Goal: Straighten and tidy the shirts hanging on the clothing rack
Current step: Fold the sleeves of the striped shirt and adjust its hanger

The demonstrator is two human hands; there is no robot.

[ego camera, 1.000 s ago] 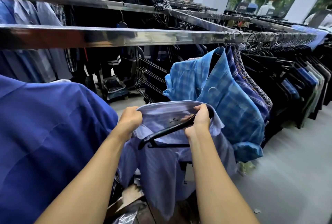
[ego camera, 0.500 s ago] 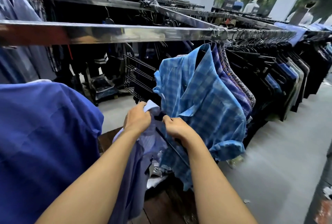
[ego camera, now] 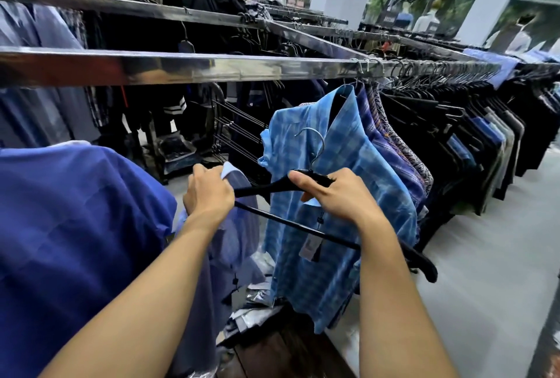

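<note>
Head view: a pale striped shirt (ego camera: 239, 226) hangs limp from the left hand (ego camera: 209, 192) and falls below it between the two forearms. A black hanger (ego camera: 260, 189) spans the gap between the hands. Its metal hook rises just above the right hand (ego camera: 342, 195), and its far arm juts out past the right wrist. The hook stands below the chrome rail (ego camera: 212, 66), which runs across above both hands, and it touches no part of the rail.

Just beyond the right hand, a light blue plaid shirt (ego camera: 357, 147) hangs from that rail. Further right of it hangs a tight row of dark garments (ego camera: 454, 135) on black hangers. A dark blue shirt (ego camera: 75, 226) fills the space left of the left forearm. A tag (ego camera: 309, 248) dangles under the right hand, against the plaid cloth. Below the forearms lies the rack's wooden base (ego camera: 288, 347).

The left hand is curled tight round the striped shirt's collar, where the hanger's near arm meets it. The right hand grips the hanger's neck, thumb laid on top and fingers wrapped beneath.
</note>
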